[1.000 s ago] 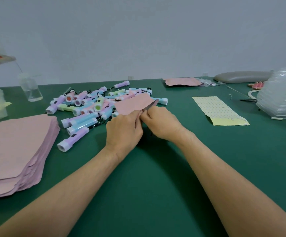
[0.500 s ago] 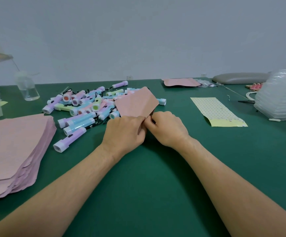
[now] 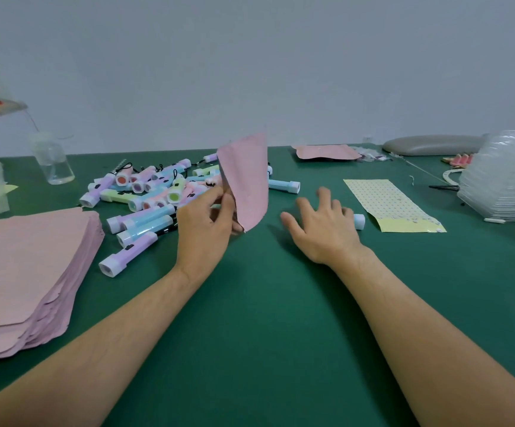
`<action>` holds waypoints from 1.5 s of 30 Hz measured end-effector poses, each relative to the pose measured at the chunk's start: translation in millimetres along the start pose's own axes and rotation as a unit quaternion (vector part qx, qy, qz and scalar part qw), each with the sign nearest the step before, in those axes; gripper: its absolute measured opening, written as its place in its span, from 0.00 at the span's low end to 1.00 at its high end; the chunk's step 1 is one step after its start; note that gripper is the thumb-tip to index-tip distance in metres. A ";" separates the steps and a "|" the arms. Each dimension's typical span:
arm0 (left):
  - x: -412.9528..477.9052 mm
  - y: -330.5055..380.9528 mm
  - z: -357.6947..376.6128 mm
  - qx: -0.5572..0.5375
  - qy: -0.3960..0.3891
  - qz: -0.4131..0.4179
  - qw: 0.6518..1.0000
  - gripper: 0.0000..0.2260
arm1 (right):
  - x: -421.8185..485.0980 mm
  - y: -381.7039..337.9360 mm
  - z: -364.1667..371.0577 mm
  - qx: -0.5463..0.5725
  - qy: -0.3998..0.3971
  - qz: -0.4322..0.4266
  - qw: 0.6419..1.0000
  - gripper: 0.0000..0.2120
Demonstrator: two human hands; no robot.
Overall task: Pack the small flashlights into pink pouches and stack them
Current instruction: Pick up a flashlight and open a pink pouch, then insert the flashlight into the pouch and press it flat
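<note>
My left hand (image 3: 205, 229) pinches a pink pouch (image 3: 247, 177) by its lower edge and holds it upright above the green table (image 3: 265, 334). My right hand (image 3: 322, 224) is apart from the pouch, fingers spread, low over the table. A light blue flashlight (image 3: 358, 220) lies just behind its fingers, mostly hidden. A pile of pastel flashlights (image 3: 157, 192) sits behind my left hand, with another blue one (image 3: 285, 184) at its right edge. A thick stack of empty pink pouches (image 3: 25, 272) lies at the left.
A single pink pouch (image 3: 327, 152) lies at the back. A dotted yellow sheet (image 3: 388, 204) is to the right, next to stacked clear plastic trays (image 3: 505, 177). A small clear bottle (image 3: 52, 161) stands back left. A grey pad (image 3: 431, 144) rests far right.
Both hands held the pouch together near the table. Now my right hand has let go and moved right, while my left hand has lifted the pouch upright.
</note>
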State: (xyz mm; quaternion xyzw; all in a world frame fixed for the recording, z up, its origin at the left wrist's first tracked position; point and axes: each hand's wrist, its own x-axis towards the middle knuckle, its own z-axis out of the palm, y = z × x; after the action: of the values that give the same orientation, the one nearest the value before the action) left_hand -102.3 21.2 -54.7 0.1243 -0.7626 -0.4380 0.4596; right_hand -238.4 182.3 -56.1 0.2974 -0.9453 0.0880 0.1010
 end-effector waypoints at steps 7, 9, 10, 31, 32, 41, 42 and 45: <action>-1.9 -1.9 2.3 0.086 -0.073 0.117 0.987 0.06 | -15.4 -42.2 -14.9 0.394 0.068 -0.143 0.905 0.23; -2.2 -1.7 2.3 0.101 -0.086 0.150 0.980 0.05 | -19.4 -51.7 -12.7 0.381 0.087 -0.144 0.909 0.21; -2.9 -1.8 2.1 0.103 -0.079 0.154 0.979 0.07 | -19.1 -52.6 -11.8 0.370 0.093 -0.150 0.912 0.21; -2.4 2.4 13.6 0.429 -0.180 0.176 0.868 0.14 | -11.9 -46.0 -13.6 0.274 0.041 -0.123 0.953 0.21; -2.4 1.8 13.8 0.423 -0.179 0.175 0.871 0.14 | -11.7 -45.6 -13.9 0.275 0.039 -0.126 0.952 0.21; -4.7 1.0 10.3 0.350 -0.140 0.125 0.918 0.20 | -5.6 -28.3 -11.6 0.417 -0.020 -0.067 0.906 0.18; -5.1 1.7 10.4 0.344 -0.128 0.134 0.920 0.19 | -7.5 -26.7 -12.3 0.430 -0.016 -0.060 0.901 0.18; -6.9 5.3 10.2 0.337 -0.095 0.195 0.916 0.19 | -13.8 -32.9 -14.9 0.449 0.001 -0.063 0.891 0.15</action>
State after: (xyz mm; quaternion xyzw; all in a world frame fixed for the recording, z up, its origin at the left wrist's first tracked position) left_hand -105.6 34.0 -56.6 0.0782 -0.9143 -0.0659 0.3920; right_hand -206.2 166.7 -41.6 0.3697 -0.7840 0.4974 -0.0367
